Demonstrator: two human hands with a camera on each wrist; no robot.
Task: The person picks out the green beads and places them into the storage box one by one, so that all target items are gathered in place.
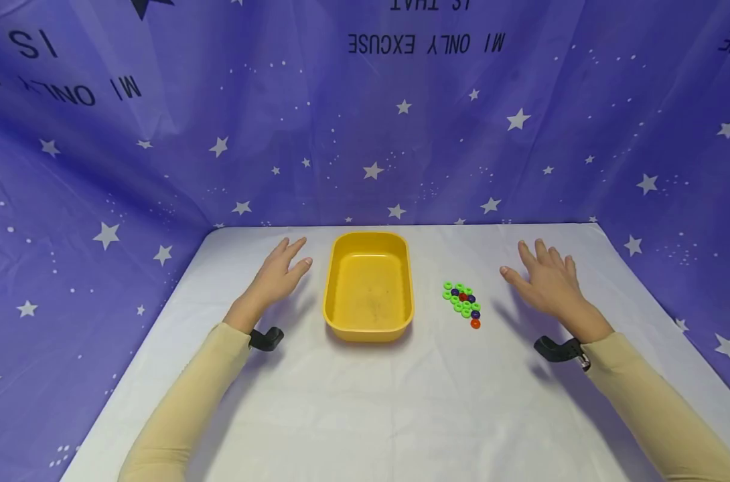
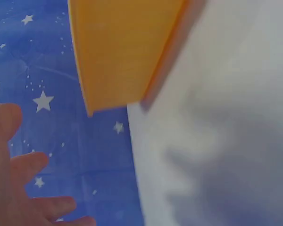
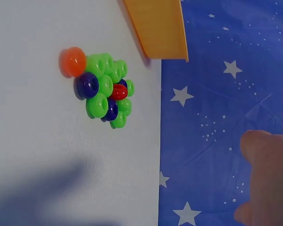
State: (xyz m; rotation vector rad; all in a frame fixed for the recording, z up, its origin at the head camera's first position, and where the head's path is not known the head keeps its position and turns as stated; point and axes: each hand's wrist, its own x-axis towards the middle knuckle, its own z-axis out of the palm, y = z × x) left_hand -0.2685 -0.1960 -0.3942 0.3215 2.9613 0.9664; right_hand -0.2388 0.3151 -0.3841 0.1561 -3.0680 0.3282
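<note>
A yellow plastic tub [image 1: 368,328] with rounded corners stands on the white table, and nothing lies in it. To its right, a small cluster of beads [image 1: 459,300] lies flat on the cloth, mostly green with a few purple, one red and one orange. The right wrist view shows the round beads [image 3: 104,84] with holes through them. My left hand [image 1: 276,271] hovers left of the tub, fingers spread and holding nothing. Over the table to the right of the beads, my right hand [image 1: 548,281] is held out with straight, parted fingers and nothing in it.
A white cloth [image 1: 365,408] covers the table. Behind and at both sides hangs a purple-blue curtain [image 1: 317,134] with stars and printed words. A black wrist camera [image 1: 267,339] sits on the left wrist, another black camera [image 1: 556,349] on the right.
</note>
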